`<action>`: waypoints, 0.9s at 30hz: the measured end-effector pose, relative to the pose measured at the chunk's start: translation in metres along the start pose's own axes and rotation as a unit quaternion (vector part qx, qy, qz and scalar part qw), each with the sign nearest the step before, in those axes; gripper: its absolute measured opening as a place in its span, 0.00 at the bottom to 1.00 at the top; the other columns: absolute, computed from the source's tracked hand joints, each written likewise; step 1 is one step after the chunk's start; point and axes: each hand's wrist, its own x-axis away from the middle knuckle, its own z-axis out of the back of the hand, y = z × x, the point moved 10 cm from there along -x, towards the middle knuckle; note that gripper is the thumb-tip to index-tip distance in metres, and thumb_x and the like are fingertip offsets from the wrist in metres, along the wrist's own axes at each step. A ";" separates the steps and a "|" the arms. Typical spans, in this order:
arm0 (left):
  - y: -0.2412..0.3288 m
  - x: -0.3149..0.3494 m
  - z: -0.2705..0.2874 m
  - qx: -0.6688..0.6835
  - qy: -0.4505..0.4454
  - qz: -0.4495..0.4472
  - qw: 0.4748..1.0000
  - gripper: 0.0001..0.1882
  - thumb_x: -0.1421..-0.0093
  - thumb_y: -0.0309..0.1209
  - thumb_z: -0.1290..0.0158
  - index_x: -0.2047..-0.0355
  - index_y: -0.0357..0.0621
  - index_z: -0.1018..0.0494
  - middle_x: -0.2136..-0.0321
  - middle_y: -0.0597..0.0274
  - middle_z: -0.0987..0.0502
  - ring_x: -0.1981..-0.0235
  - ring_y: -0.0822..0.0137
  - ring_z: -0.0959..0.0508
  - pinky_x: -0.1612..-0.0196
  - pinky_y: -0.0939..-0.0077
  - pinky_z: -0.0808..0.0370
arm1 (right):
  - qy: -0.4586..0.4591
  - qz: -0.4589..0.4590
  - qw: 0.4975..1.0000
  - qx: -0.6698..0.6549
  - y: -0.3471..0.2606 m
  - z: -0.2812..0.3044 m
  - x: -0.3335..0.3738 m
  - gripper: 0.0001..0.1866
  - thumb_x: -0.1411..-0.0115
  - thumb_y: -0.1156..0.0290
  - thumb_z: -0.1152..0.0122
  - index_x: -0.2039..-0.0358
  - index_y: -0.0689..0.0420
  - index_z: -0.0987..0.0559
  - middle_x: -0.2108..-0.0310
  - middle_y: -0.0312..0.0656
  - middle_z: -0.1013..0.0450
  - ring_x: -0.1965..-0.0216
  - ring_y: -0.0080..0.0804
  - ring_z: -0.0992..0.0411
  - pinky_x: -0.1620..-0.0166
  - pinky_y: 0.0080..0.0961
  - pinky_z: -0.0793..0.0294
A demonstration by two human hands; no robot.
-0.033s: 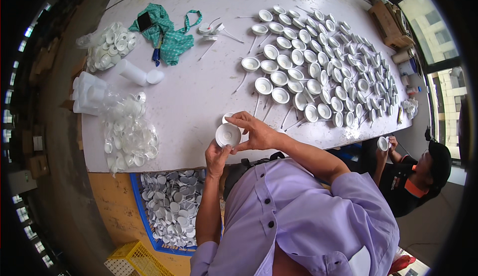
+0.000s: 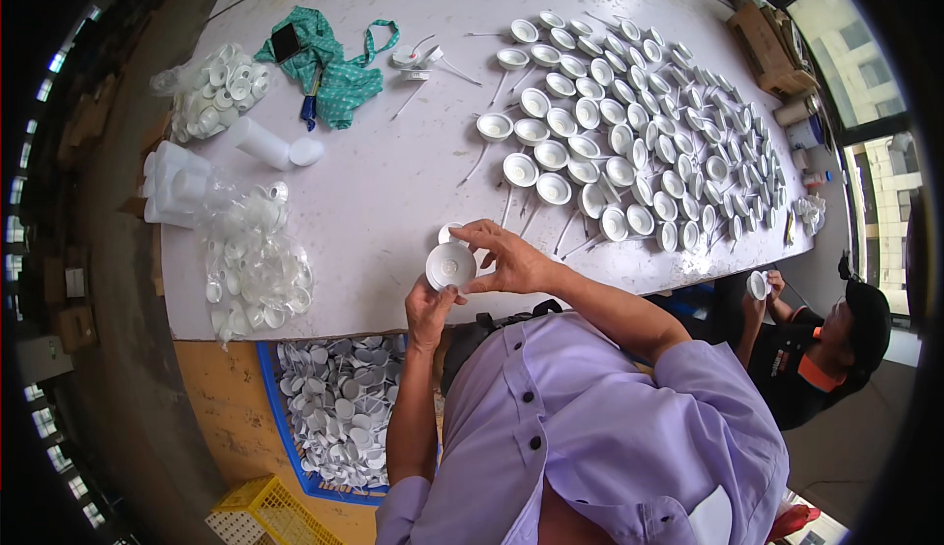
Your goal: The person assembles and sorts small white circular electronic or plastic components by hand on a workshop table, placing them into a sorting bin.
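Note:
My left hand is closed on the lower edge of a round white lamp housing, its shallow dished face turned up, at the table's near edge. From the right, my right hand curls its fingers over a smaller white disc just beyond the housing, and its thumb is close to the housing's right rim. The fingers partly cover the disc. Many white lamp units with thin white leads spread over the table's right half.
Plastic bags of white round parts lie at the left, near white plastic cups. A green cloth lies farther back. Below the table edge stands a blue-rimmed bin of white parts, beside a yellow crate. A co-worker sits at right.
My right thumb has shifted slightly up along the housing's edge. The co-worker's white part has moved a little. All else looks the same.

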 end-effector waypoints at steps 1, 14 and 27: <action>0.000 0.000 -0.002 0.007 0.002 0.004 1.000 0.21 0.42 0.34 0.44 0.55 0.32 0.32 0.65 0.57 0.24 0.70 0.71 0.23 0.66 0.77 0.23 | 0.000 0.000 1.000 0.001 0.006 0.001 0.000 0.34 0.54 0.65 0.28 0.44 0.52 0.29 0.52 0.41 0.33 0.53 0.32 0.33 0.56 0.26 0.27; 0.011 -0.010 -0.026 -0.060 0.029 -0.035 0.997 0.17 0.40 0.31 0.51 0.55 0.31 0.31 0.71 0.62 0.26 0.79 0.79 0.33 0.70 0.79 0.24 | 0.110 -0.084 0.988 -0.065 0.048 0.018 0.010 0.14 0.45 0.68 0.39 0.61 0.63 0.21 0.69 0.46 0.24 0.73 0.28 0.25 0.69 0.24 0.26; -0.001 -0.023 -0.034 -0.088 0.108 0.012 0.990 0.16 0.44 0.27 0.54 0.57 0.30 0.30 0.68 0.59 0.24 0.74 0.74 0.25 0.73 0.80 0.25 | 0.141 -0.076 0.987 -0.021 0.044 0.041 0.016 0.14 0.48 0.70 0.38 0.61 0.63 0.21 0.68 0.47 0.24 0.73 0.32 0.25 0.69 0.26 0.26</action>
